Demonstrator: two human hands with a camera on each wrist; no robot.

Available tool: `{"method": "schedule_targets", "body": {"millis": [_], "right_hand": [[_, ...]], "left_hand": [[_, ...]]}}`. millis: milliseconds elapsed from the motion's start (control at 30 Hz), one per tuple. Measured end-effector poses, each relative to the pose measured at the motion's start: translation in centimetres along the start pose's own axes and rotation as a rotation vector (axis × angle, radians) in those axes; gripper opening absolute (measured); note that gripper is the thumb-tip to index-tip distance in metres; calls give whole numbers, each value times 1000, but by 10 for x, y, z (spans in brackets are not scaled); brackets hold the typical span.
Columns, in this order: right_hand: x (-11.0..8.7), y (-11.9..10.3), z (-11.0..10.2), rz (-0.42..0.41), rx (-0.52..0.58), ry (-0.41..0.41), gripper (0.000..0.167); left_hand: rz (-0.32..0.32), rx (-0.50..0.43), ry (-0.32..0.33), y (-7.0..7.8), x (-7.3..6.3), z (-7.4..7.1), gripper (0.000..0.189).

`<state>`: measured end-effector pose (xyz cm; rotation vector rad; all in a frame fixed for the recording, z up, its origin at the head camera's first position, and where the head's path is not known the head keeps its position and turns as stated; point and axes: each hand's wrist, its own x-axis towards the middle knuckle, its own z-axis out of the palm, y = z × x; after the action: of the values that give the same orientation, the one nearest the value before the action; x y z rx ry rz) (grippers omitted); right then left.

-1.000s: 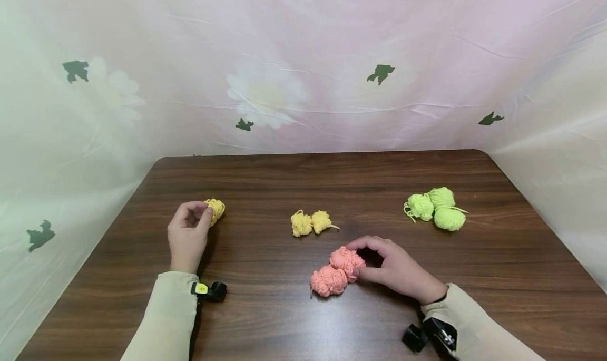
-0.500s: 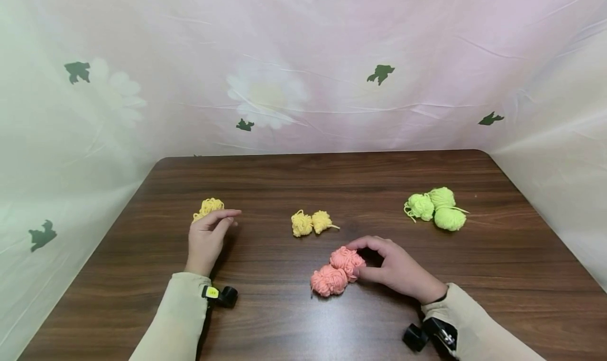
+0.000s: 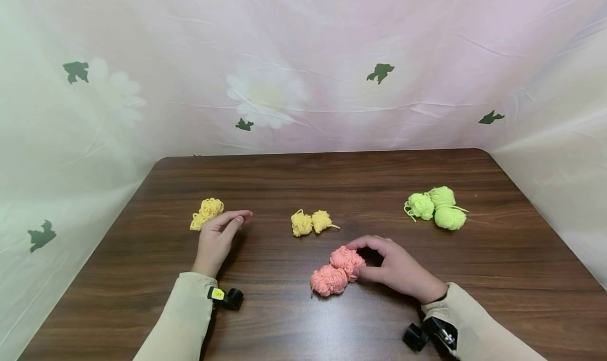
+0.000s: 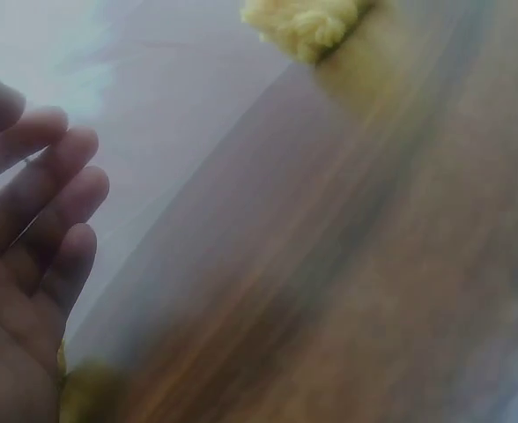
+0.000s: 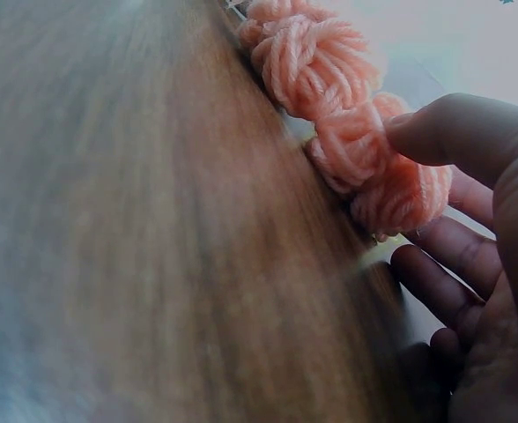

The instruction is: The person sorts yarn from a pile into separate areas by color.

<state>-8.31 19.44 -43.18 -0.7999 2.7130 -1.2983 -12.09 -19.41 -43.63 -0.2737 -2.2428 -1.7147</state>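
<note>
In the head view my left hand (image 3: 219, 240) holds nothing; its fingers extend to the right, just in front of a clump of yellow yarn (image 3: 207, 212). The left wrist view shows that hand (image 4: 30, 238) with loosely bent fingers and a gap below the thumb. To its right lie two small yellow yarn balls (image 3: 311, 223) side by side. My right hand (image 3: 395, 269) has thumb and fingers around the farther of two touching pink yarn balls (image 3: 348, 262). In the right wrist view the thumb presses on the pink yarn (image 5: 378, 159), partly covering it.
Three lime-green yarn balls (image 3: 438, 208) lie grouped at the right back, loose ends trailing. All the yarn rests on a dark wooden table (image 3: 265, 319). A floral cloth (image 3: 313, 50) hangs behind the table and along both sides.
My left hand has let go of the yellow yarn at the left and moved right, leaving it on the table. The right hand and the pink yarn balls have stayed in place.
</note>
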Motion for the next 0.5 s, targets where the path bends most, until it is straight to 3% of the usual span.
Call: {"method": "schedule_targets", "body": {"millis": [267, 500], "right_hand": [[0, 1, 0, 4, -6, -1, 43], [0, 1, 0, -4, -9, 3, 40]], "left_hand": [[-26, -81, -88, 1, 0, 10, 22], [-19, -40, -115, 3, 0, 15, 19]]}}
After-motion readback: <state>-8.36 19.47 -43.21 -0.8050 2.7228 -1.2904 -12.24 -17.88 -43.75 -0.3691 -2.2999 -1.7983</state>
